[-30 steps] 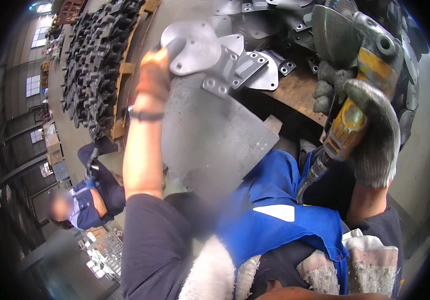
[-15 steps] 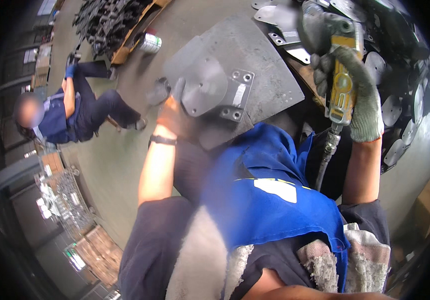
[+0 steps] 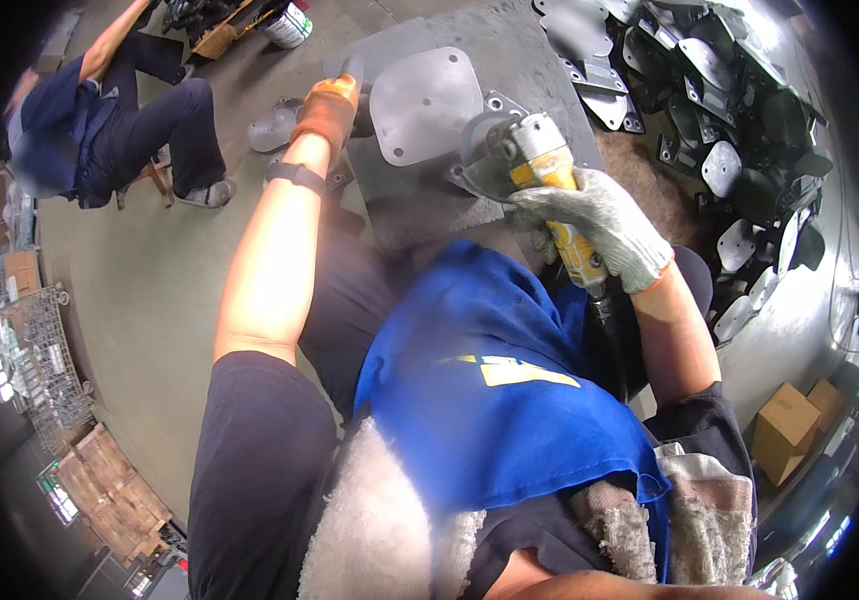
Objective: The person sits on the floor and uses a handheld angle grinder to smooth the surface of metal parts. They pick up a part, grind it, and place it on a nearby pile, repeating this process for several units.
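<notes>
Your right hand [image 3: 605, 225] holds an angle grinder [image 3: 544, 165] beside a metal plate [image 3: 428, 108]; your left hand [image 3: 327, 118] has an unclear grip.

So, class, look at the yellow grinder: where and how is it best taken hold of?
Probably around its long yellow body, coming from the person's right, as the right hand has it. The body is slim enough to wrap and slants with its tail toward the person, while the disc and metal head lie at the far end, where fingers would be riskier.
</notes>
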`<state>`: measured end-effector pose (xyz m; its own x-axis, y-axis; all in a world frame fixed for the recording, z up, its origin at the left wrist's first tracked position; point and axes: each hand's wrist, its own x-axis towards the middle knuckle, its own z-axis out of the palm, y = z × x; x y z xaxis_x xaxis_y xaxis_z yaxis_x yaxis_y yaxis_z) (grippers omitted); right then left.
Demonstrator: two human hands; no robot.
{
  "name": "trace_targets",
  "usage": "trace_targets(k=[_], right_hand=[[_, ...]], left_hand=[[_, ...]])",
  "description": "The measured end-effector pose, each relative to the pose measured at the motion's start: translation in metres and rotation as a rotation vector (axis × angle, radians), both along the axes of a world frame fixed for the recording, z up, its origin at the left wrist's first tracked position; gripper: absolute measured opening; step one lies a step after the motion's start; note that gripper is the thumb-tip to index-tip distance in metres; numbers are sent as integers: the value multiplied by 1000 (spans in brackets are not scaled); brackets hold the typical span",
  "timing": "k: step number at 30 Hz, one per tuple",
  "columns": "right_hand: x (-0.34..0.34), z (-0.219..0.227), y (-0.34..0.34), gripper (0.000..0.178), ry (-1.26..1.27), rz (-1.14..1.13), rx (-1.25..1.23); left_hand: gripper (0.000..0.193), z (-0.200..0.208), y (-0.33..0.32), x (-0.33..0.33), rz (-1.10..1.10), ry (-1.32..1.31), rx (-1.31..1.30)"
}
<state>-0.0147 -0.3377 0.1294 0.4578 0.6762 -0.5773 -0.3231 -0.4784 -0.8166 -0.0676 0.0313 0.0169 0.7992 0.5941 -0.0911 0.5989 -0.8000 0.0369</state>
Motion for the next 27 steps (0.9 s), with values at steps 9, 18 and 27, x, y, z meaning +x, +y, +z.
trace_targets(k=[9, 18, 27], right_hand=[[-3, -8, 25, 39, -65, 139, -117], [-2, -11, 38, 40, -29, 129, -116], [-2, -25, 41, 43, -81, 61, 18]], left_hand=[[57, 1, 2, 3, 326, -140, -433], [27, -34, 18, 1, 85, -39, -81], [28, -14, 10, 2, 159, -35, -230]])
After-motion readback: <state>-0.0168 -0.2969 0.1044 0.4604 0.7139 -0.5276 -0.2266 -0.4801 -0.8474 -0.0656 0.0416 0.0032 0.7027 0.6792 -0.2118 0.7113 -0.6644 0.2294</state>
